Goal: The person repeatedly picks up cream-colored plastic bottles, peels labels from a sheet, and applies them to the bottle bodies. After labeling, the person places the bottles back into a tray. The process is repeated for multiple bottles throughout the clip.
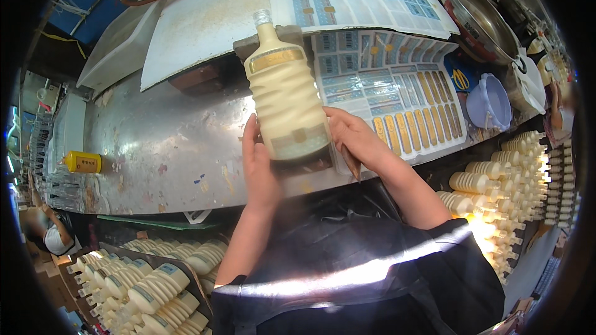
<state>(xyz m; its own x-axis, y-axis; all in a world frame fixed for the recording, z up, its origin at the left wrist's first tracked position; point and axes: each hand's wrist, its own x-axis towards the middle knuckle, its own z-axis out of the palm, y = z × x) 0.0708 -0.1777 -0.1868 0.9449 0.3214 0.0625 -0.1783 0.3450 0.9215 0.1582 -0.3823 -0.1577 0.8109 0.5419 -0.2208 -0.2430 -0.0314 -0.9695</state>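
Observation:
A cream glass bottle (290, 96) with wavy sides and a clear threaded neck lies in front of me, its neck pointing away. It carries a gold label near the shoulder and a gold-and-pale label low down. My left hand (257, 164) is closed against its lower left side. On the lower right side, my right hand (357, 139) grips it with the fingertips. A thin brown pointed piece (351, 162) sticks out from under that hand; its kind cannot be made out. The bottle's neck end rests on a dark block (287, 33).
Label sheets (397, 80) with blue and gold stickers lie right of the bottle. Beyond them stand a lilac bucket (488, 102) and yellow-handled scissors (460, 79). A yellow container (82, 162) sits on the metal table (161, 149). Several cream bottles (146, 288) are stacked below on both sides.

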